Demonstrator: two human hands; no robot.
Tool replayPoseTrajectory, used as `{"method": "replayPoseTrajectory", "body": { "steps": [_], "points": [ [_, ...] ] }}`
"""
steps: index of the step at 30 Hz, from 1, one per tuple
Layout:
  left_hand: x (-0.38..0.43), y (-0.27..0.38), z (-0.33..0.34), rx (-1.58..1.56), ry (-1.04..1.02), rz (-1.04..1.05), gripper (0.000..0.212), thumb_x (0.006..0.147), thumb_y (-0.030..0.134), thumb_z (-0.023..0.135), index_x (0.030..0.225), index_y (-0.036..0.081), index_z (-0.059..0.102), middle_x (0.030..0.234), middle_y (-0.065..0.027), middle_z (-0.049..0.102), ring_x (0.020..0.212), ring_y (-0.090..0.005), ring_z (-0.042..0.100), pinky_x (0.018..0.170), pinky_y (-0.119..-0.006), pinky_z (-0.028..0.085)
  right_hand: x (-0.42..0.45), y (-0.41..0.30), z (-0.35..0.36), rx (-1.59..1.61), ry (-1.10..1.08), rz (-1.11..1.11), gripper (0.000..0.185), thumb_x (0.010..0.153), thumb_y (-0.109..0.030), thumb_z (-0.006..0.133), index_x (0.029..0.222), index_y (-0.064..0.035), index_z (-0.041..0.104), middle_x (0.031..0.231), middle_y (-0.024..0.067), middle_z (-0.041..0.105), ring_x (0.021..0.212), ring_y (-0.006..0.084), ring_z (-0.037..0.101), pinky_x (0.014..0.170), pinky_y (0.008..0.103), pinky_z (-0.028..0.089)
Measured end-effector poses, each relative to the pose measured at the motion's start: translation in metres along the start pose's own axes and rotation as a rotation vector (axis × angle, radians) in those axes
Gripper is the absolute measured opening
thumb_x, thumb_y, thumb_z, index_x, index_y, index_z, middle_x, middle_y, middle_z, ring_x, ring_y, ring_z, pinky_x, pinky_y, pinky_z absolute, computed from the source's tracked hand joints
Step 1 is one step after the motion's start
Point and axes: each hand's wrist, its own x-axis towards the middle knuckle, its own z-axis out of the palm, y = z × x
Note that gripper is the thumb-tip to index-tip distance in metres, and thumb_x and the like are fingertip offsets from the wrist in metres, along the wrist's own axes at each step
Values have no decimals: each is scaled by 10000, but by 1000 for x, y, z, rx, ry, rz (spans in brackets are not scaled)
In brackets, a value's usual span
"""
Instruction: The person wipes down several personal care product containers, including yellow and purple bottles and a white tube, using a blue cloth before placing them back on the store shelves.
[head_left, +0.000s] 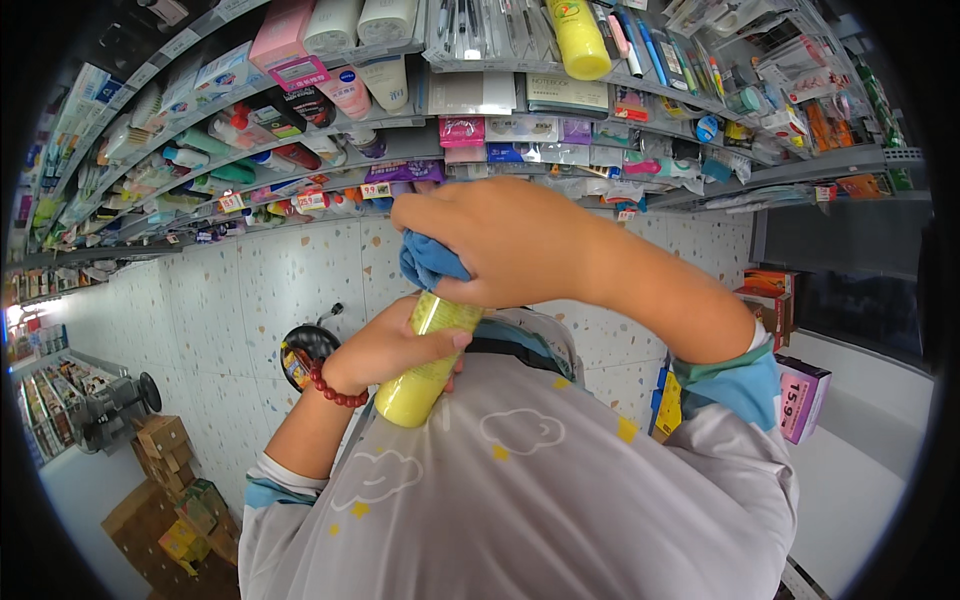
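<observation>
My left hand (390, 345), with a red bead bracelet at the wrist, holds a yellow bottle (412, 394) tilted in front of my shirt. My right hand (487, 240) grips a bunched blue cloth (431, 262) over the upper end of that bottle. The cloth and fingers hide the bottle's top. Another yellow bottle (581, 45) lies on the shelf ahead, among pens and markers.
Curved-looking store shelves (517, 67) packed with toiletries and stationery span the far side. A black round object (309, 352) stands on the speckled floor at left. Cardboard boxes (161, 439) are stacked at lower left, and a purple box (802, 397) sits at right.
</observation>
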Motion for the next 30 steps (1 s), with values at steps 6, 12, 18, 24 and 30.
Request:
{"method": "replayPoseTrajectory", "body": {
  "steps": [6, 12, 18, 24, 30],
  "points": [
    [-9, -4, 2, 401, -35, 116, 453, 867, 188, 780, 1225, 12, 565, 1007, -60, 667, 890, -142, 640, 806, -304, 526, -10, 39, 5, 711, -410, 296, 479, 822, -241, 768, 1206, -52, 552, 1033, 74, 650, 940, 187, 650, 823, 314, 511],
    [-14, -10, -5, 522, -91, 146, 601, 803, 163, 816, 1304, -23, 542, 1116, -80, 658, 1001, -156, 628, 899, -313, 511, -37, 47, 65, 1998, 48, 250, 508, 841, -286, 647, 1243, -6, 513, 1108, 119, 623, 1036, 217, 640, 915, 313, 519],
    [-15, -36, -18, -125, -160, 281, 604, 828, 107, 761, 1343, -7, 466, 1035, -123, 657, 876, -227, 695, 754, -392, 599, -32, 4, 112, 2359, 479, 260, 555, 968, -451, 467, 1309, -16, 516, 1242, 161, 628, 1155, 305, 610, 1034, 394, 471],
    [-8, -38, -16, -290, -101, 427, 599, 860, 240, 750, 1334, 10, 466, 1046, -153, 661, 873, -269, 703, 711, -424, 616, -37, -35, 111, 1289, 922, 291, 559, 978, -168, 644, 1399, -85, 287, 1275, 119, 516, 1155, 166, 550, 1010, 343, 460],
    [-4, -28, -14, -196, -52, 327, 386, 934, 154, 669, 1257, 31, 497, 963, -133, 668, 783, -252, 712, 668, -401, 602, -28, -6, 62, 380, 693, -68, 533, 835, -148, 748, 1265, -83, 440, 1139, 166, 606, 954, 286, 666, 831, 370, 523]
  ]
}}
